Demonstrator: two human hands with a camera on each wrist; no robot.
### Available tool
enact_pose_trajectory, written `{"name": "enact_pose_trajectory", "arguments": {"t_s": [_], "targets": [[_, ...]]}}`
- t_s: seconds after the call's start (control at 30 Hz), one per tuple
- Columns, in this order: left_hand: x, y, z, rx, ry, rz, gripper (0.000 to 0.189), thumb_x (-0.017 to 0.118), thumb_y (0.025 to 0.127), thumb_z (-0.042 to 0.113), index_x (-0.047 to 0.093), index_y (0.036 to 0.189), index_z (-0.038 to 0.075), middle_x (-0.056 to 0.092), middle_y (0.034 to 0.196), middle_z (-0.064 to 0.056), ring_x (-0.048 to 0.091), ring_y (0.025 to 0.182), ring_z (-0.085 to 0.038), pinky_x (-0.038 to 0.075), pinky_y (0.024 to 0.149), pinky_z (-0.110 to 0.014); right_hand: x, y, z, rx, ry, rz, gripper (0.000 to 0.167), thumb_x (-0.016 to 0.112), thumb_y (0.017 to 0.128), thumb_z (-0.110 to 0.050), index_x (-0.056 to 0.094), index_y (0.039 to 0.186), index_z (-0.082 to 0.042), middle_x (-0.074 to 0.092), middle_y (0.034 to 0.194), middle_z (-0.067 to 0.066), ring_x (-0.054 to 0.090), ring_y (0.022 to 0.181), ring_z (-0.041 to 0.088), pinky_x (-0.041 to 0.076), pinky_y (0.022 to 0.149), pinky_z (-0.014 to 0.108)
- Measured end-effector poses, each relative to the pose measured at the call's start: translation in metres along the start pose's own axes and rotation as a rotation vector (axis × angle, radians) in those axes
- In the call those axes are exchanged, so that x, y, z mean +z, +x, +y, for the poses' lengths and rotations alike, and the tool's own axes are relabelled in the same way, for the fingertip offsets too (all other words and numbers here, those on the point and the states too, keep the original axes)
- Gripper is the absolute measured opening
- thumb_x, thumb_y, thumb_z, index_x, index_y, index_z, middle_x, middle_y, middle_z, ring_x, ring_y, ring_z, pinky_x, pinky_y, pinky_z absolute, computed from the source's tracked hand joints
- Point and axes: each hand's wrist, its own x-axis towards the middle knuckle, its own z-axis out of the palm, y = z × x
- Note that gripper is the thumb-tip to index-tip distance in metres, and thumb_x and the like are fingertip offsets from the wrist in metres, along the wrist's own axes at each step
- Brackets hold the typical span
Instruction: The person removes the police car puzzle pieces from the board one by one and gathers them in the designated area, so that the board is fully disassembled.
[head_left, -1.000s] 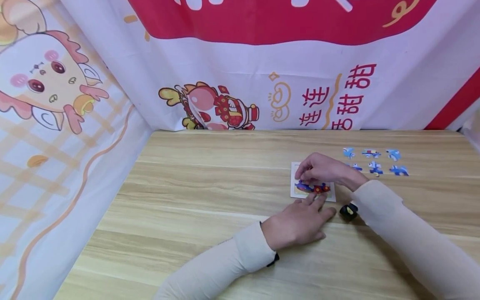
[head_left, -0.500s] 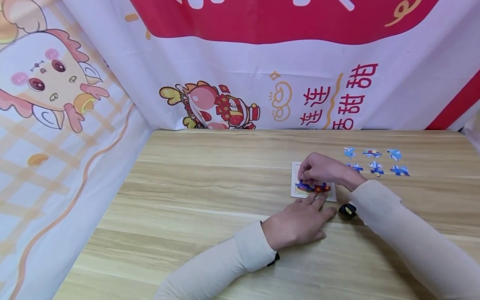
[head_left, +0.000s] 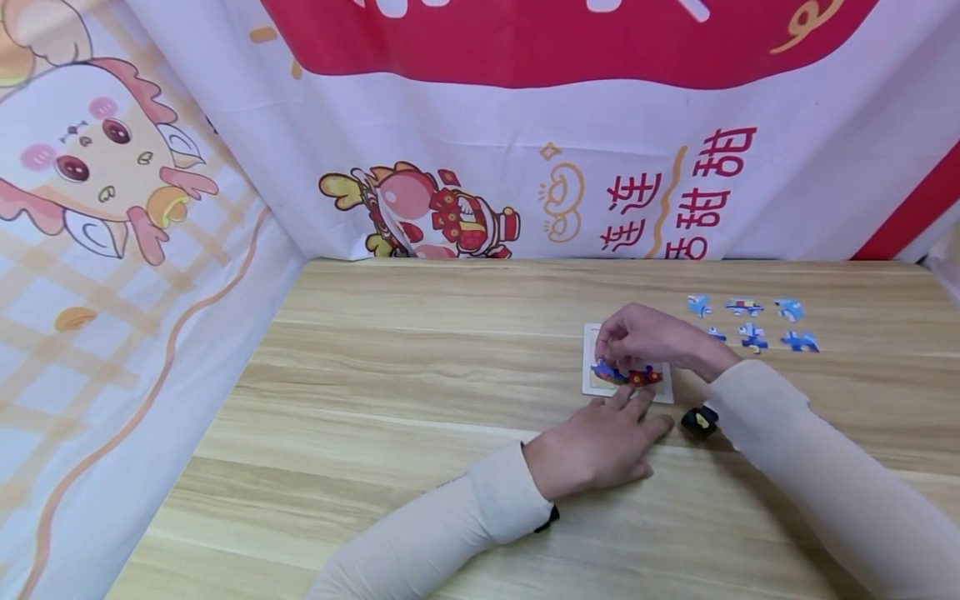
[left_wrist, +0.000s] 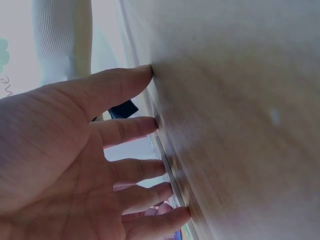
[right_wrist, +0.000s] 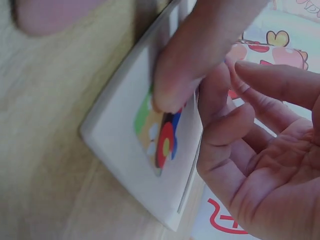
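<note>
A small puzzle board [head_left: 590,385] with a white border lies on the table, right of centre. Fitted inside it are red and blue picture pieces [right_wrist: 166,142]. My right hand [head_left: 641,337] bends over the board from its far right side, thumb and fingertips close together at a blue puzzle piece [head_left: 606,369]. Its curled fingers hide much of that piece in the right wrist view. My left hand [head_left: 596,446] lies nearly flat before the board, its fingers spread. In the right wrist view one of its fingertips [right_wrist: 172,92] rests on the board's lower part.
Several loose blue puzzle pieces [head_left: 752,336] lie in two rows right of the board, partly behind my right wrist. A small black device [head_left: 699,423] sits beside the right cuff. Printed cloth [head_left: 465,117] hangs along the table's back and left sides.
My right wrist and fingers shift very slightly over the board. The left hand stays put, and the loose pieces lie as before.
</note>
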Motion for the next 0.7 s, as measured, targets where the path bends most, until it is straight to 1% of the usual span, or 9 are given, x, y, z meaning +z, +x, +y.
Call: {"name": "enact_pose_trajectory", "arguments": {"t_s": [0.13, 0.3, 0.5, 0.6, 0.7], "targets": [[0.0003, 0.0013, 0.0005, -0.011, 0.001, -0.008, 0.061, 0.059, 0.104, 0.050, 0.040, 0.160, 0.034, 0.023, 0.175, -0.003, 0.025, 0.161, -0.025, 0.042, 0.120, -0.040, -0.0004, 0.0003, 0.0030, -0.022, 0.031, -0.016, 0.014, 0.060, 0.097, -0.001, 0.070, 0.105, 0.003, 0.067, 0.080, 0.005, 0.056, 0.068, 0.016, 0.047, 0.061, 0.025], [0.0000, 0.0031, 0.0006, -0.013, -0.007, -0.023, 0.063, 0.059, 0.104, 0.052, 0.038, 0.161, 0.035, 0.020, 0.176, -0.002, 0.023, 0.162, -0.024, 0.040, 0.122, -0.039, 0.0005, 0.0007, 0.0062, -0.058, 0.051, -0.027, 0.014, 0.064, 0.093, 0.002, 0.068, 0.106, 0.004, 0.068, 0.078, 0.004, 0.053, 0.064, 0.013, 0.045, 0.059, 0.023], [-0.0004, 0.0033, 0.0001, -0.010, -0.010, -0.025, 0.063, 0.058, 0.104, 0.052, 0.038, 0.161, 0.036, 0.020, 0.176, -0.002, 0.023, 0.162, -0.025, 0.040, 0.122, -0.040, 0.0011, 0.0001, 0.0069, -0.078, 0.072, -0.027, 0.014, 0.063, 0.094, 0.003, 0.066, 0.107, 0.005, 0.068, 0.078, 0.003, 0.054, 0.065, 0.013, 0.046, 0.061, 0.024], [-0.0001, 0.0028, 0.0000, -0.008, -0.016, -0.031, 0.063, 0.058, 0.104, 0.051, 0.037, 0.162, 0.036, 0.019, 0.176, -0.002, 0.022, 0.162, -0.025, 0.039, 0.123, -0.040, -0.0001, -0.0013, 0.0074, -0.055, 0.083, -0.011, 0.014, 0.062, 0.096, 0.002, 0.067, 0.109, 0.003, 0.067, 0.082, 0.004, 0.058, 0.073, 0.016, 0.049, 0.066, 0.026], [0.0002, 0.0029, 0.0004, -0.010, -0.015, -0.035, 0.064, 0.057, 0.105, 0.051, 0.036, 0.163, 0.036, 0.018, 0.176, -0.002, 0.020, 0.163, -0.025, 0.038, 0.124, -0.041, -0.0030, -0.0043, 0.0090, -0.010, 0.094, 0.021, 0.015, 0.060, 0.098, -0.001, 0.067, 0.111, 0.001, 0.068, 0.093, 0.008, 0.062, 0.083, 0.021, 0.054, 0.074, 0.030]]}}
